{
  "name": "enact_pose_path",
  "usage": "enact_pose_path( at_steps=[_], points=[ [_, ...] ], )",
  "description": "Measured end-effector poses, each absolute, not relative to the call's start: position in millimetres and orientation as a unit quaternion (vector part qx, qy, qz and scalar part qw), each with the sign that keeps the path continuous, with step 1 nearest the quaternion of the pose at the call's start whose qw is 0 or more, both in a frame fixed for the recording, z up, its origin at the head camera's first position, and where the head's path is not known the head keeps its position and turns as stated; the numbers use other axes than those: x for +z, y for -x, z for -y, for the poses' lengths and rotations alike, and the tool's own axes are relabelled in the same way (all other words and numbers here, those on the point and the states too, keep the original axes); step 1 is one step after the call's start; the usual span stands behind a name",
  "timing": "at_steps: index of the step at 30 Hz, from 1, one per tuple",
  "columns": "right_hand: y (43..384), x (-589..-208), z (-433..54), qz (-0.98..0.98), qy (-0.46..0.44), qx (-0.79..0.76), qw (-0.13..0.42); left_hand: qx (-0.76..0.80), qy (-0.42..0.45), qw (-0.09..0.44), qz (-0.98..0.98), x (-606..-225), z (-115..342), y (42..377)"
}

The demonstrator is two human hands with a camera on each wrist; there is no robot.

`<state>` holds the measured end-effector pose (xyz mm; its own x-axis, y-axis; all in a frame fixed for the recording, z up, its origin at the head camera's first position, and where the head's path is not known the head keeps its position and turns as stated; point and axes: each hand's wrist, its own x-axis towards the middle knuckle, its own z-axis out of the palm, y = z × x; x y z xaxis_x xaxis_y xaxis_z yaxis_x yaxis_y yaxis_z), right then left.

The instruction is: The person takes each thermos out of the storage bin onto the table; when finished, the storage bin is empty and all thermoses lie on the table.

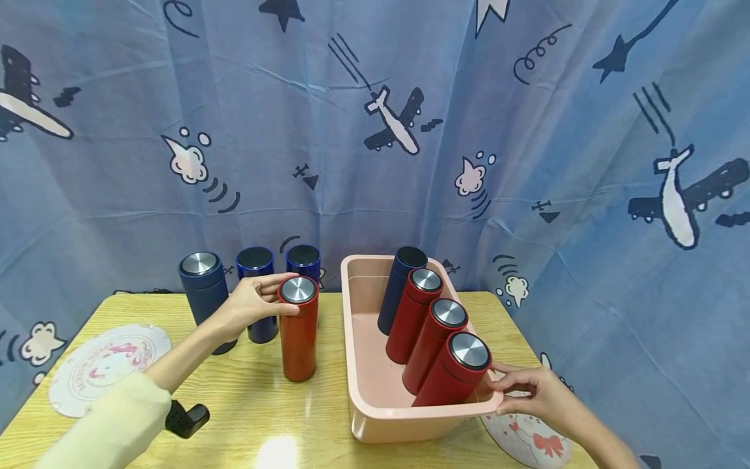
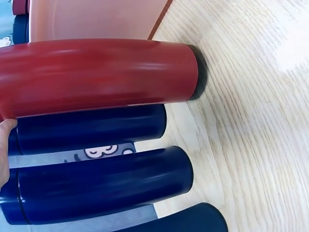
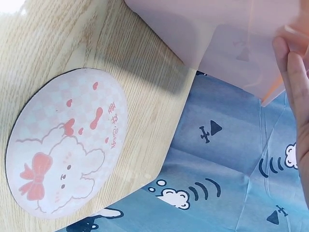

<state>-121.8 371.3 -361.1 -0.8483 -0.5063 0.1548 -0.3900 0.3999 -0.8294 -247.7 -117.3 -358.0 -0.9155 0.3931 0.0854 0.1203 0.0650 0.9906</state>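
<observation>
Left hand (image 1: 254,305) pinches a red flask (image 1: 300,345), left of the pink bin (image 1: 404,426)
A gap separates flask and left rim (image 1: 347,326); the right hand (image 1: 536,392) pinches the near right corner (image 1: 477,408). Four more flasks (image 1: 430,348) line the right side, leaving room leftward.

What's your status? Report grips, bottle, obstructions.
Left grip pinches red bottle, upright, outside pink bin. Right grip holds bin's rim. Rim likely in the way.

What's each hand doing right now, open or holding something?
Left hand: holding a red flask near its top.
Right hand: gripping the pink bin by its rim.
</observation>
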Motion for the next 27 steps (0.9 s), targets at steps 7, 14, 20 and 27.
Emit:
enact_pose_path(
  at_steps=[7,14,20,27],
  points=[
    [121.8,-361.1,-371.0,-0.835,0.263,-0.478,0.064,0.655,-0.177,0.099,-0.728,-359.1,114.9,253.5],
    [121.2,-359.5,-369.4,-0.842,0.248,-0.473,0.072,0.656,-0.177,0.098,-0.727,-362.4,114.3,256.3],
    [121.1,-358.0,-367.7,-0.851,0.233,-0.464,0.077,0.664,-0.183,0.105,-0.717,-365.8,114.8,258.6],
    [119.8,-356.2,-366.7,-0.853,0.234,-0.46,0.069,0.668,-0.21,0.125,-0.703,-368.9,117.3,262.6]
  ],
)
